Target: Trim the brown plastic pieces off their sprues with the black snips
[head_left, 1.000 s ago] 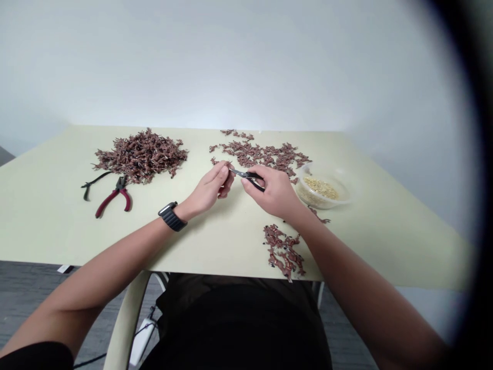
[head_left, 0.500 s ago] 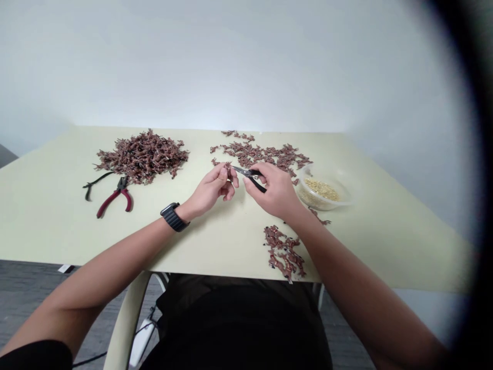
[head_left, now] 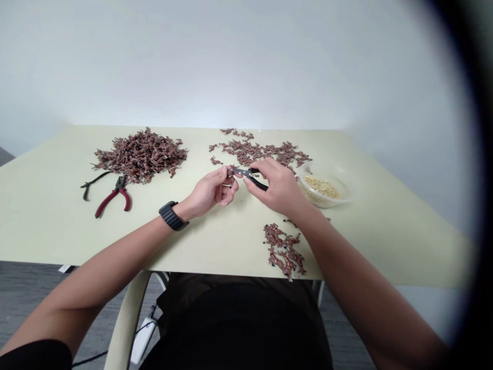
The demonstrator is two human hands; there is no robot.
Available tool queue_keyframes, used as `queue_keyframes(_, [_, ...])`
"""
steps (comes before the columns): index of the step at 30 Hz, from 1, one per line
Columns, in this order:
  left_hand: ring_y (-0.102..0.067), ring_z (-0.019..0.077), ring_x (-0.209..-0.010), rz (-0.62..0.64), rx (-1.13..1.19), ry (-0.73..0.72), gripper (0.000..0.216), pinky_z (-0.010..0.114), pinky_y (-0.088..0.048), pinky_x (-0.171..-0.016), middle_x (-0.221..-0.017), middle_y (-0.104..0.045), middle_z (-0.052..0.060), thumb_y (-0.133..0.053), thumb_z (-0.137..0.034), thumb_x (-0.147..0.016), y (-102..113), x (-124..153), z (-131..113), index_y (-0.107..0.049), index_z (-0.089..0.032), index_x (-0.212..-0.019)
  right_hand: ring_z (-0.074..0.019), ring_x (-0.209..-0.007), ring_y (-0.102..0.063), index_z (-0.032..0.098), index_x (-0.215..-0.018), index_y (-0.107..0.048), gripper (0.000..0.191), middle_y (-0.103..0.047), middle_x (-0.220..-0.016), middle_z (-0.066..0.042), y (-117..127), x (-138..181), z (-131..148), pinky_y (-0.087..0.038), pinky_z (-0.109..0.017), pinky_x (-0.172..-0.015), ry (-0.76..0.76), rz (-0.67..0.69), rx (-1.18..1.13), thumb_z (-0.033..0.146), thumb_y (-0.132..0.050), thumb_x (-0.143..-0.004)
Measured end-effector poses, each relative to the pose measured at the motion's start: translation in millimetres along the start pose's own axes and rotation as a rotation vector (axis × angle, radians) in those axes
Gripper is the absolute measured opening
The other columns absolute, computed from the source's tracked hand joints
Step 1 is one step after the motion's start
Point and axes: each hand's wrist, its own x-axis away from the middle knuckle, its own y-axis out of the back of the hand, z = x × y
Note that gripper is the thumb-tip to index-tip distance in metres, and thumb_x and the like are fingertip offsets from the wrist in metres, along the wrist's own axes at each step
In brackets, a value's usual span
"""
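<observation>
My left hand (head_left: 215,189) is closed, with thumb and fingers pinching a small brown figurine (head_left: 231,172) that they mostly hide. A pair of black-handled pliers (head_left: 246,173) is gripped in my right hand (head_left: 279,186), its slim jaws pointing left and meeting the figurine. Whether the jaws touch or clamp a part of it is too small to tell. Just behind my hands lies a spread of similar brown animal-like figurines (head_left: 250,152). A smaller group of brown figurines (head_left: 285,252) lies at the table's front edge, near my right forearm.
On the left rises a large pile of brown figurines (head_left: 140,154). Red-handled pliers (head_left: 113,197) and a dark curved tool (head_left: 92,186) lie before it. A clear plastic bowl (head_left: 344,194) holding yellowish bits (head_left: 321,187) stands on the table (head_left: 385,231) right of my hand.
My left hand has turned slightly and the figurine is now lower between its fingers. The pliers' jaws have come closer, now at the figurine.
</observation>
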Motion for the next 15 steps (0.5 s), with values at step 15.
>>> queue_keyframes(15, [-0.066, 0.0148, -0.082, -0.213, -0.612, -0.397, 0.041, 0.031, -0.055, -0.082, -0.103, -0.068, 0.007, -0.052, -0.048, -0.109, 7.2, -2.5, 7.8, -0.054, -0.022, -0.139, -0.0166, -0.069, -0.047, 0.023, -0.094, -0.066, 0.031, -0.053, -0.075, 0.000, -8.4, -2.3, 29.0, -0.037, -0.033, -0.065, -0.343, 0.125, -0.359, 0.052, -0.057, -0.102])
